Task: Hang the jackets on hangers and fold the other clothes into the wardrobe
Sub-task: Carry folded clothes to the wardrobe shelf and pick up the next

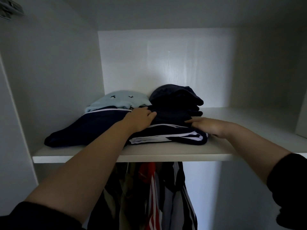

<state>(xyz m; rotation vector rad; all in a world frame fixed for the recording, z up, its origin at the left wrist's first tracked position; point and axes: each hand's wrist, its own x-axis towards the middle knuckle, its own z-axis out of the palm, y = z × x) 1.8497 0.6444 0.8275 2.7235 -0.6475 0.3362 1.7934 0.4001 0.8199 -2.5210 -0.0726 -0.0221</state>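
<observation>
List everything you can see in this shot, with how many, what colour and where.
shelf: one, white, across mid frame
navy garment: one, navy with white stripes, front of the shelf
light blue garment: one, pale blue, behind the navy garment, left
dark pile: one folded stack, near black, right of the light blue garment
hanging clothes: several, red, white, navy, below the shelf
left hand: one, resting on the navy garment
right hand: one, fingers straight, touching the navy garment's right end
sleeves: two, black, bottom corners
</observation>
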